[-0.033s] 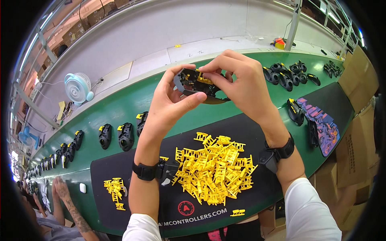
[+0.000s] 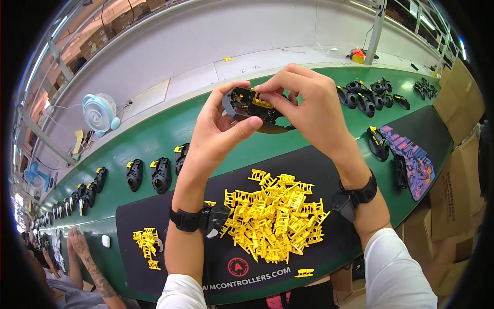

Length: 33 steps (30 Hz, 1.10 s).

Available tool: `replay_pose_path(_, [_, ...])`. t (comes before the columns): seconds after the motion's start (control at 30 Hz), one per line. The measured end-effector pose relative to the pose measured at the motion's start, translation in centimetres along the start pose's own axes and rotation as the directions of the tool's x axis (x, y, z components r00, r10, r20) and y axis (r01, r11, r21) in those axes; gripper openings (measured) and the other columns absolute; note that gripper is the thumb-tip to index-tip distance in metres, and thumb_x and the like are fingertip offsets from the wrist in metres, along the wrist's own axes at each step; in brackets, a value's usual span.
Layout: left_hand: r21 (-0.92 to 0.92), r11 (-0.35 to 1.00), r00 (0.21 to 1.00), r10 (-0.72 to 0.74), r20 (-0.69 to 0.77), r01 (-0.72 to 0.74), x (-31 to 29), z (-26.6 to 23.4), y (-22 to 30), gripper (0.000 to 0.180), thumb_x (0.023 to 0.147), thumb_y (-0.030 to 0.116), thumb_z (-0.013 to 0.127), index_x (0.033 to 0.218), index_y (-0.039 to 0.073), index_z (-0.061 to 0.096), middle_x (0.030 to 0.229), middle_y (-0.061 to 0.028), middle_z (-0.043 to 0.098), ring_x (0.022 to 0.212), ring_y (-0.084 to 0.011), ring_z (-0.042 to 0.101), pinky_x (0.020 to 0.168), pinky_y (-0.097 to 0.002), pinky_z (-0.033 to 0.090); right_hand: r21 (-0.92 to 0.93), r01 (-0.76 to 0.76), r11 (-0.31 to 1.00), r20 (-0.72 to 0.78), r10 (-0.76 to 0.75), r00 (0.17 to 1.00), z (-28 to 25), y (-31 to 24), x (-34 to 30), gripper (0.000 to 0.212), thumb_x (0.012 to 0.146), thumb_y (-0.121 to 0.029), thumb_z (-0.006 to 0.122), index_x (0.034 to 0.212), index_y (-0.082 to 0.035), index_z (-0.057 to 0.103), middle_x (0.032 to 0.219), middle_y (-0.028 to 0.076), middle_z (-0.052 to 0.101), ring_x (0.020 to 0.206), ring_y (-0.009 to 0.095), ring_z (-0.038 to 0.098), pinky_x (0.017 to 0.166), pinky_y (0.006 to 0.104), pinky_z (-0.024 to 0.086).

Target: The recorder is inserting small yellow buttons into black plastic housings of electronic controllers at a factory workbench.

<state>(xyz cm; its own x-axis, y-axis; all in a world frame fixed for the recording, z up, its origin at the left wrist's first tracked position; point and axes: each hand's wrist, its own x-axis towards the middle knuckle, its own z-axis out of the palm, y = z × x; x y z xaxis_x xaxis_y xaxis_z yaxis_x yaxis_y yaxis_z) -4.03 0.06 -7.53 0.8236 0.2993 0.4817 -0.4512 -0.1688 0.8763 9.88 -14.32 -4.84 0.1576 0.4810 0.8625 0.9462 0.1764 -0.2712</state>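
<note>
The left hand (image 2: 221,134) is gripping a black shell (image 2: 249,111), its thumb lying along the near rim and its fingers wrapping the far side. The right hand (image 2: 303,103) is pinching thumb and forefinger together at a yellow piece (image 2: 261,102) inside the shell's open side; the fingertips are hiding whether it is fully seated. Working well here probably means keeping the left grip firm, squaring the piece before pressing, and pushing evenly, since its thin bars could be bending under a skewed push.

Below the hands, between the forearms, a heap of yellow pieces (image 2: 275,219) is lying within easy reach on a black mat (image 2: 329,252). Nearer the body than the heap, the mat is showing a red round emblem (image 2: 238,267) and white lettering (image 2: 262,278) that is reaching the left forearm.

Out to the left hand's side, more black shells (image 2: 160,175) are standing in a row. Far right of the right hand, a carton (image 2: 453,185) is bearing sideways dark print, too small to read surely. Beyond both hands, a white ledge (image 2: 206,77) is carrying a few handwritten marks (image 2: 250,67).
</note>
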Motion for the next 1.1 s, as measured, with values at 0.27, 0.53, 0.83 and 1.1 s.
replay_pose_path(0.27, [-0.125, 0.992, 0.998, 0.035, 0.047, -0.029, -0.3, 0.3, -0.4, 0.06, 0.1, 0.023, 0.066, 0.148, 0.0, 0.039, 0.118, -0.009, 0.061, 0.106, -0.0145, 0.061, 0.088, -0.0316, 0.054, 0.039, -0.002, 0.999, 0.051, 0.0, 0.999, -0.3, -0.4, -0.2, 0.011, 0.08, 0.0, 0.073, 0.089, -0.004, 0.075, 0.084, 0.01, 0.068, 0.072, 0.026, 0.069, 0.064, 0.0329, 0.054])
replay_pose_path(0.53, [-0.164, 0.986, 1.0, -0.003, 0.0, 0.003, 0.2, 1.5, -0.6, 0.083, 0.101, 0.066, 0.029, 0.162, 0.015, 0.006, 0.13, -0.0152, 0.055, 0.123, -0.0254, 0.058, 0.103, -0.0398, 0.052, 0.095, -0.037, 0.995, 0.014, 0.036, 0.999, 1.6, -0.8, -0.8, 0.015, 0.081, -0.001, 0.072, 0.096, -0.005, 0.074, 0.083, 0.01, 0.067, 0.071, 0.024, 0.066, 0.065, 0.0316, 0.053])
replay_pose_path(0.83, [-0.327, 0.931, 0.985, -0.174, -0.017, 0.159, 0.2, 0.8, -0.4, 0.09, 0.097, 0.076, 0.025, 0.157, 0.009, 0.027, 0.129, -0.0187, 0.061, 0.109, -0.0305, 0.068, 0.088, -0.0475, 0.061, 0.546, -0.445, 0.71, 0.451, 0.199, 0.87, 0.1, 0.3, -0.2, 0.011, 0.094, -0.01, 0.068, 0.1, -0.001, 0.069, 0.072, -0.004, 0.05, 0.068, 0.005, 0.049, 0.065, 0.0233, 0.045])
replay_pose_path(1.1, [-0.303, 0.933, 0.977, -0.213, -0.027, 0.195, 0.0, 1.3, 0.1, 0.086, 0.098, 0.074, 0.031, 0.15, 0.006, 0.04, 0.117, -0.0139, 0.066, 0.101, -0.0201, 0.068, 0.085, -0.0331, 0.06, 0.522, -0.567, 0.637, 0.58, 0.222, 0.784, 0.1, 0.3, -0.3, 0.009, 0.095, -0.01, 0.068, 0.099, -0.003, 0.063, 0.082, -0.007, 0.05, 0.079, 0.001, 0.049, 0.073, 0.019, 0.045])
